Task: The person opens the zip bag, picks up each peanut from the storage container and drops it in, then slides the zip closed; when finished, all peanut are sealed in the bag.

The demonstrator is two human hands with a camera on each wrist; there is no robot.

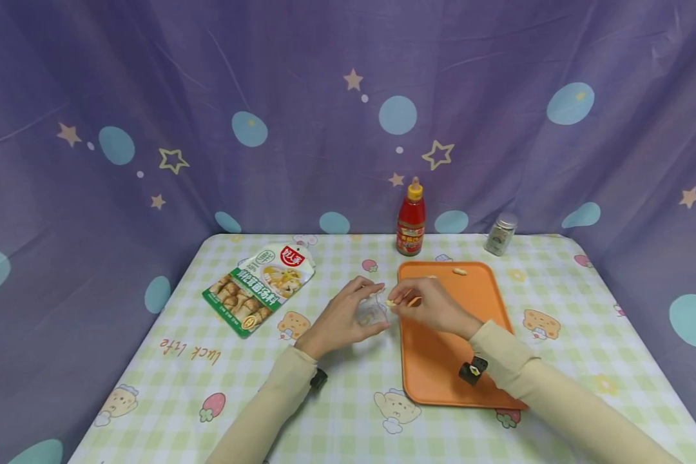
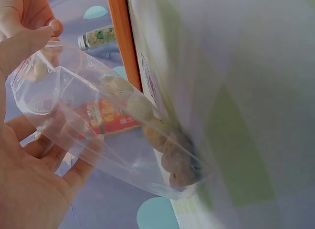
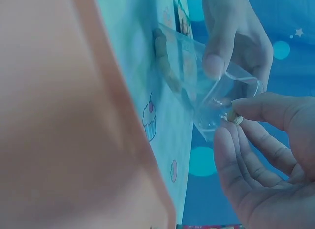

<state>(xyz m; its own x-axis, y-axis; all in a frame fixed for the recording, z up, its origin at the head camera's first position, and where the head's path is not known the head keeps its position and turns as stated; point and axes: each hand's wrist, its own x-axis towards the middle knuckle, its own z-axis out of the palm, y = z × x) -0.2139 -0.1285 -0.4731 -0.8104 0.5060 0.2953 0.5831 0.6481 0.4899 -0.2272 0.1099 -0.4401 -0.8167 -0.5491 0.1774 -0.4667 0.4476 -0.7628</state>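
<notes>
My left hand (image 1: 336, 322) holds a clear plastic zip bag (image 1: 371, 310) by its mouth, thumb on one side and fingers on the other. Several peanuts (image 2: 174, 155) lie in the bag's lower end, close over the tablecloth. At the bag's opening, my right hand (image 1: 432, 304) pinches a peanut (image 3: 235, 117) between thumb and fingertips. Under the right forearm lies an orange tray (image 1: 432, 370). Near its far edge is another peanut (image 1: 459, 271), and more pale pieces show partly behind the right hand.
Behind the tray stands a red sauce bottle (image 1: 411, 222) with a yellow cap. A small spice jar (image 1: 501, 235) is at the back right. On the left lies a green and white food pouch (image 1: 260, 287). A purple curtain (image 1: 325, 116) rises behind the checked tablecloth (image 1: 325, 412).
</notes>
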